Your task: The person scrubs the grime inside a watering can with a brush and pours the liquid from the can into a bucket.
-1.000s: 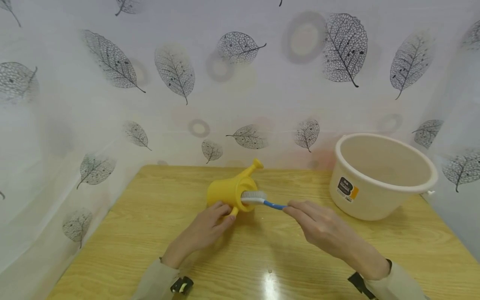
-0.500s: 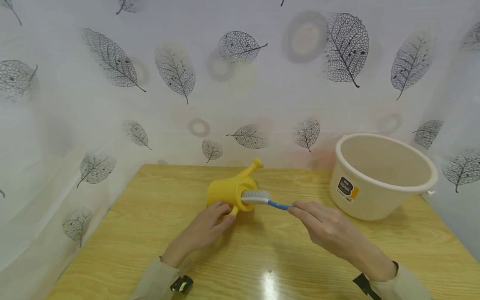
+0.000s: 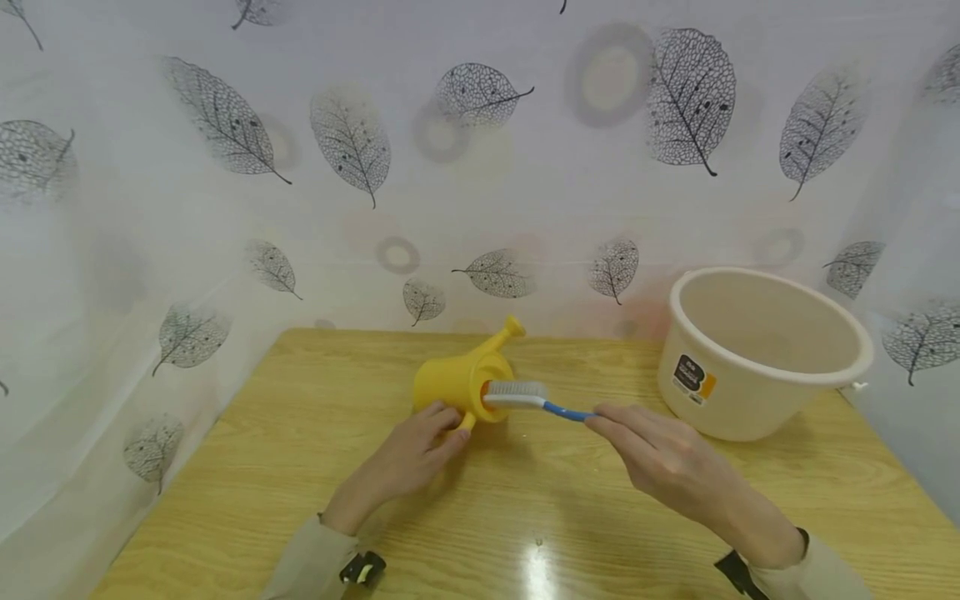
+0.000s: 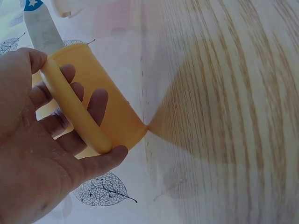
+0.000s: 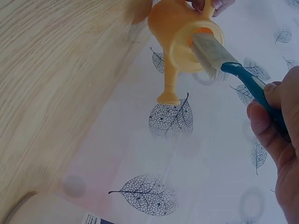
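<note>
A yellow watering can (image 3: 447, 382) lies tipped on its side, its mouth facing right and its spout pointing up and back. My left hand (image 3: 408, 457) grips its handle (image 4: 74, 107), the fingers passing through the loop in the left wrist view. My right hand (image 3: 667, 462) holds a brush (image 3: 567, 412) by its blue handle. The brush's white bristled head (image 5: 210, 51) reaches partly into the can's mouth, bristles upward in the head view. The tip of the brush head is hidden inside the can.
A large cream plastic tub (image 3: 738, 408) with a label stands at the back right of the wooden table (image 3: 480, 525). Behind the table hangs a pale sheet (image 3: 525, 200) printed with dark leaves.
My right hand has drawn the brush a little to the right, so more of the bristled head shows outside the can. The left hand and watering can have stayed in place.
</note>
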### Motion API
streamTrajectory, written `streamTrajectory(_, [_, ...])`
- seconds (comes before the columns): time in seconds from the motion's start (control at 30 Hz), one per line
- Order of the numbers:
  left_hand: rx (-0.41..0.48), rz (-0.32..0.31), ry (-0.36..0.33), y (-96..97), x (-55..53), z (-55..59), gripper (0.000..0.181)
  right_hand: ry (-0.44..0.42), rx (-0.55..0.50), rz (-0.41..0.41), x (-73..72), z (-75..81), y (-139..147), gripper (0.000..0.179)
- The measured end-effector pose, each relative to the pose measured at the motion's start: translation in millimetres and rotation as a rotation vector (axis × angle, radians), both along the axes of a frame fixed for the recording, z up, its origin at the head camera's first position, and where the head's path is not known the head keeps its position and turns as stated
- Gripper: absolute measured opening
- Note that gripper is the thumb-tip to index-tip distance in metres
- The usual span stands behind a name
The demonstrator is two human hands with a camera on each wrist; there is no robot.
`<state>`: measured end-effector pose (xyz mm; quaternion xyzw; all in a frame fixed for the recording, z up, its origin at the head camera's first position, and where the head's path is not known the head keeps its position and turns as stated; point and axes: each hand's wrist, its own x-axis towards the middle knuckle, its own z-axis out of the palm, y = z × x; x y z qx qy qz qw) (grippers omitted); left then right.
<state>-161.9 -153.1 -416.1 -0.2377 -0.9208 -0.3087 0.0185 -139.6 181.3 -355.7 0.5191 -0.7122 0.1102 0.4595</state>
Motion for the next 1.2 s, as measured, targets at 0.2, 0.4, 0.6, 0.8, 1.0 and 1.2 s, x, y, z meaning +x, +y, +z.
streamTrajectory(0.2, [0.005,-0.002,0.011,-0.9,-0.8,-1.0,0.015,0.014,-0.012,0.002,1.4,1.6,3,0.032])
streamTrajectory(0.4, [0.025,0.007,-0.007,-2.4,-0.2,-0.6,0.017,0.055,-0.032,-0.003,0.6,4.6,6,0.032])
streamTrajectory(0.6, [0.042,0.021,-0.024,-4.0,-0.6,-0.3,0.018,0.057,-0.033,-0.01,0.5,5.7,10,0.032])
streamTrajectory(0.8, [0.057,0.025,-0.04,-5.2,-1.0,-0.3,0.019,0.034,-0.019,-0.017,1.3,1.0,14,0.033])
streamTrajectory(1.0, [0.086,0.027,-0.075,-7.4,0.5,3.2,0.022,0.013,0.013,-0.036,1.5,-7.9,17,0.035])
streamTrajectory(1.2, [0.155,0.001,-0.137,-8.7,1.1,5.3,0.028,0.041,0.062,-0.066,0.8,-17.1,20,0.035])
